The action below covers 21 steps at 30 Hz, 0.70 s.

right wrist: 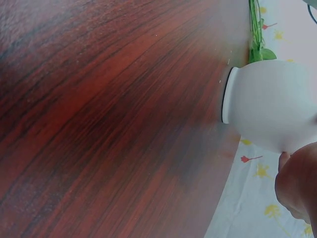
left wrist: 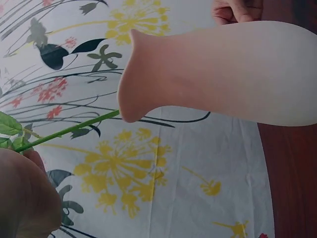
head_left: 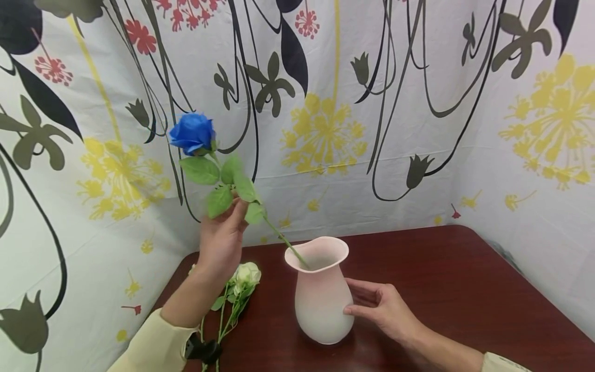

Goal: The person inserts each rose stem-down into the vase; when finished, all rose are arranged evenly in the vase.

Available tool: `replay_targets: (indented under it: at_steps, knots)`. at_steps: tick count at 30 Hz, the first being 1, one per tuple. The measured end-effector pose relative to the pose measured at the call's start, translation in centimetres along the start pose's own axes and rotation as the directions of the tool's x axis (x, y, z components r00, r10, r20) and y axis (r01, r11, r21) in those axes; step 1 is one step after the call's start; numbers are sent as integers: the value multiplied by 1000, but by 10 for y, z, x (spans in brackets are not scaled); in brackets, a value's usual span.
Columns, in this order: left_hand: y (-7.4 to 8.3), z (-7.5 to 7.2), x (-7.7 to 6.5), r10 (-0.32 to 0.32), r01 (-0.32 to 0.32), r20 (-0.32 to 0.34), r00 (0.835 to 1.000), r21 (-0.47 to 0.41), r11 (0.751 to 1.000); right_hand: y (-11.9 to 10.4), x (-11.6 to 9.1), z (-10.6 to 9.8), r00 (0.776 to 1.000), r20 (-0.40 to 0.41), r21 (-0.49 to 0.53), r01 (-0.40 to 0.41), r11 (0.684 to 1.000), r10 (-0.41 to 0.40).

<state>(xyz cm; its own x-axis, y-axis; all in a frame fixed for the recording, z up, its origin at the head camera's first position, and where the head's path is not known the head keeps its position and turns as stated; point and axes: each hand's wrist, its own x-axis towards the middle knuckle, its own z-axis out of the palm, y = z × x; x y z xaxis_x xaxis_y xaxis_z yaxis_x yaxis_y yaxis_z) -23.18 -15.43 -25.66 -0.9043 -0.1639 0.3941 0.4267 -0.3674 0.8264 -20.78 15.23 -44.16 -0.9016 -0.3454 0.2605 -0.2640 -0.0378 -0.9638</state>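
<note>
L hand [head_left: 221, 238] pinches the blue rose [head_left: 192, 134] by its stem [head_left: 280, 236], vase [head_left: 323, 305] below those fingers; prob light n bendy, stem's best hold. R hand [head_left: 387, 310] relaxed, touching vase, prob breakable.

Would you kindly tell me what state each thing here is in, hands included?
Vase: upright on the table
Blue rose: tilted, its stem reaching into the vase
White flowers: lying on the table
Left hand: holding the blue rose
Right hand: holding the vase's side
Patterned cloth: hanging, creased
</note>
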Motion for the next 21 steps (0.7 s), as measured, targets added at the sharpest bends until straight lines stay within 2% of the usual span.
replay_targets:
  at_steps: [4,7,10,13,17,21]
  knots:
    - [-6,6,-3,13,-21,59,998,137,990,-1,0,0,1000,2,2,0,1000,0]
    - [-9,10,-5,35,-64,140,989,204,977,-1,-1,0,1000,1,4,-2,1000,2]
    - [-13,15,-6,45,-101,213,976,262,960,0,-1,0,1000,-1,4,-2,1000,2]
    - [-17,20,-8,45,-131,250,967,338,932,0,-1,0,1000,-3,5,0,1000,0]
    - [-24,24,-11,52,-185,326,944,393,901,0,-1,0,1000,-7,4,-2,1000,2]
    - [-32,26,-14,35,-209,408,912,390,897,0,-1,0,1000,-4,5,-6,1000,6]
